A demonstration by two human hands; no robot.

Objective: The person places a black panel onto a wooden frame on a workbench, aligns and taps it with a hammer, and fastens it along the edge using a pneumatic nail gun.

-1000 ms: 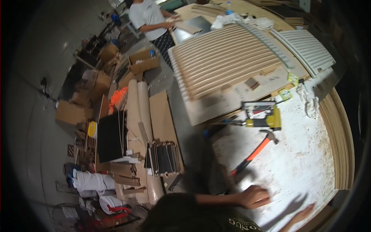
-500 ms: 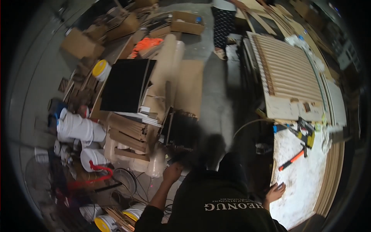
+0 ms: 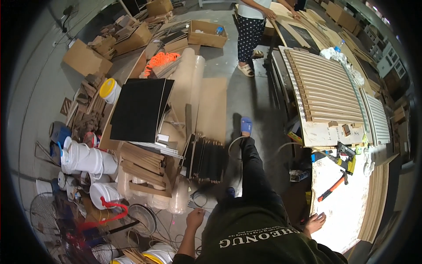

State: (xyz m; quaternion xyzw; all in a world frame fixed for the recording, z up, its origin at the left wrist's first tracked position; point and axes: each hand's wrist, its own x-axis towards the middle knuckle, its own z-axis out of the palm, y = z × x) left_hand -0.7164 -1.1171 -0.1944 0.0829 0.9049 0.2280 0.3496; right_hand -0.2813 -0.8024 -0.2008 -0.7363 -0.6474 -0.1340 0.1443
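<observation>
My left hand [image 3: 195, 218] hangs beside my body above the cable-strewn floor, its fingers curled closed; whatever they may hold is hidden. On the other side, my right hand [image 3: 314, 223] rests at the near-left edge of a white-topped board [image 3: 345, 220], fingers partly stretched and apart. Farther along that board lies a hammer [image 3: 332, 188] with an orange and black handle. Beyond it sits a yellow-green and black power tool [image 3: 347, 159] with a hose running to it.
A slatted wooden panel [image 3: 327, 86] lies past the board. At left are black panels [image 3: 138, 108], wood strips [image 3: 143, 163], white buckets [image 3: 88, 156] and a fan [image 3: 46, 215]. A co-worker [image 3: 252, 35] stands ahead at another table. My foot in a blue slipper [image 3: 246, 126] is on the aisle floor.
The view has steadied and brightened. One leg now stretches forward along the aisle. My left hand appears lower in the picture; my right hand stays at the board's edge.
</observation>
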